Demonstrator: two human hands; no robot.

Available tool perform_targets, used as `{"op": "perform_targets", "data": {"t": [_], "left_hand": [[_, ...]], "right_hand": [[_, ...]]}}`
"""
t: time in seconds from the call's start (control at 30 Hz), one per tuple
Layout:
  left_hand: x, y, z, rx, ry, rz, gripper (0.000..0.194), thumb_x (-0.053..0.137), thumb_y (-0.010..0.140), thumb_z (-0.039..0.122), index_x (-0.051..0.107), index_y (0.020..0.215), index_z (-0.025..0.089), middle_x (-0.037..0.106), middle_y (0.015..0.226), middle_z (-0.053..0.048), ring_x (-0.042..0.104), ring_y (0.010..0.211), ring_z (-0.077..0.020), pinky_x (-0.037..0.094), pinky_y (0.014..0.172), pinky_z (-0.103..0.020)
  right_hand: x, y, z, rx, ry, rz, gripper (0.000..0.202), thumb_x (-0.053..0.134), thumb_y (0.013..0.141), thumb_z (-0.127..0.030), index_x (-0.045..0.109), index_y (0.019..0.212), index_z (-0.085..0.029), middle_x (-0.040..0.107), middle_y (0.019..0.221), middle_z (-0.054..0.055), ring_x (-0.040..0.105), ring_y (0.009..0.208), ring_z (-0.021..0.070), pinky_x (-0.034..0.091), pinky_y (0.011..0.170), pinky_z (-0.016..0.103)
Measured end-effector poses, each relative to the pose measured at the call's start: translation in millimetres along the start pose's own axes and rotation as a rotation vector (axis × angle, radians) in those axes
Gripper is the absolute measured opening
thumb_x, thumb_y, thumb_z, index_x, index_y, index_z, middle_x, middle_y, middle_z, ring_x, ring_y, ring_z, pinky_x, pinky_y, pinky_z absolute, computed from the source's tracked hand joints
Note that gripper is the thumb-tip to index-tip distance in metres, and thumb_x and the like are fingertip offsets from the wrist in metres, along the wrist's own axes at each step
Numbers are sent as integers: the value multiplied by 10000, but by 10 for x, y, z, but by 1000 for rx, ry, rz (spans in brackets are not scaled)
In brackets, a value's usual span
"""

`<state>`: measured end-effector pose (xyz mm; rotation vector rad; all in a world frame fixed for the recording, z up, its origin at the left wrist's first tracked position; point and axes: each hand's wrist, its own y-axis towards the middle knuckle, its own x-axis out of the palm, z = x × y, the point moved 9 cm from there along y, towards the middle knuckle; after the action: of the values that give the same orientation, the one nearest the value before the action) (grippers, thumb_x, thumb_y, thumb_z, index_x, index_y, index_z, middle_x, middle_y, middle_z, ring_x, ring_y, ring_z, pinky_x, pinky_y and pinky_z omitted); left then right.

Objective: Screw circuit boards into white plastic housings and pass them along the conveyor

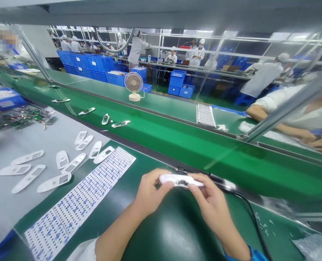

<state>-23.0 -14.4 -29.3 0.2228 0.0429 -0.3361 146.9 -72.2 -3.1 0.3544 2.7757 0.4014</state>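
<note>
Held above the green desk [161,232], just before the conveyor belt [204,145]: white plastic casing [180,180], level, pinched at its left end by left hand [150,194] and at its right end by right hand [210,206], both grips closed on it. Black cable [252,214] just behind.

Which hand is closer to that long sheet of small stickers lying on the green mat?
Left. The left hand grips the white casing just right of the sticker sheet; the right hand holds the casing's other end, farther away.
</note>
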Motion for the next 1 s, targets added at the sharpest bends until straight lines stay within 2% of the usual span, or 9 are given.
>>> {"op": "perform_targets", "data": {"t": [0.07, 0.17, 0.27, 0.4, 0.5, 0.57, 0.67, 0.77, 1.0], "left_hand": [[-32, 14, -72, -82, -39, 42, 202, 666, 851, 340, 709, 938, 163, 661, 696, 0, 600, 581, -122, 468, 565, -223], [-108, 35, -211, -216, -95, 130, 290, 648, 865, 430, 691, 820, 147, 560, 545, 34, 495, 442, -86, 391, 459, -200], [-133, 54, -324, -310, -174, 155, 428, 653, 846, 551, 652, 725, 140, 447, 444, 59, 420, 388, -78, 319, 404, -194], [37, 77, -280, -293, -347, -39, 552, 577, 881, 645, 687, 985, 114, 551, 565, 18, 497, 484, -98, 408, 490, -213], [136, 67, -139, -186, -319, -190, 517, 652, 872, 572, 681, 1160, 143, 622, 831, -44, 585, 738, -144, 476, 666, -252], [187, 48, -82, -132, -261, -268, 461, 686, 865, 524, 694, 1164, 173, 616, 952, -62, 585, 830, -161, 472, 717, -264], [329, -23, -105, -171, -316, -434, 482, 663, 883, 541, 681, 1182, 164, 629, 848, -52, 599, 735, -157, 474, 682, -275], [444, -107, -138, -232, -406, -553, 534, 633, 894, 576, 661, 1210, 147, 594, 648, -12, 613, 622, -160, 486, 645, -281], [482, -175, -8, -231, -467, -604, 535, 613, 905, 591, 652, 1210, 154, 544, 565, 22, 604, 515, -142, 479, 563, -256]], "right_hand": [[50, -6, 31, 3, -94, -42, 272, 610, 940, -387, 659, 1152, -224, 690, 1056, 84, 675, 896, 211, 569, 788, 320], [245, -44, 19, -17, -204, -206, 352, 591, 943, -404, 645, 1235, -216, 667, 1133, 106, 644, 1012, 248, 530, 886, 378], [471, -134, 125, 175, -120, -397, 398, 536, 969, -452, 620, 1274, -211, 659, 977, 82, 631, 837, 212, 529, 753, 347], [707, -308, 240, 540, 332, -528, 407, 562, 950, -524, 627, 1140, -170, 575, 807, 23, 547, 627, 135, 477, 569, 265], [764, -340, 196, 638, 670, -520, 382, 625, 917, -531, 628, 981, -154, 585, 831, 33, 563, 631, 117, 511, 610, 265], [751, -336, 175, 655, 778, -502, 376, 647, 909, -520, 635, 993, -153, 616, 871, 53, 601, 667, 126, 533, 645, 271], [731, -344, 159, 662, 818, -503, 378, 667, 904, -503, 650, 1026, -146, 653, 922, 82, 644, 708, 137, 545, 679, 268], [754, -381, 135, 654, 788, -568, 412, 657, 907, -524, 679, 936, -114, 671, 867, 99, 658, 685, 135, 536, 681, 250], [755, -385, 95, 567, 721, -578, 465, 671, 868, -588, 747, 851, -130, 673, 756, 83, 647, 644, 141, 536, 660, 257]]}}
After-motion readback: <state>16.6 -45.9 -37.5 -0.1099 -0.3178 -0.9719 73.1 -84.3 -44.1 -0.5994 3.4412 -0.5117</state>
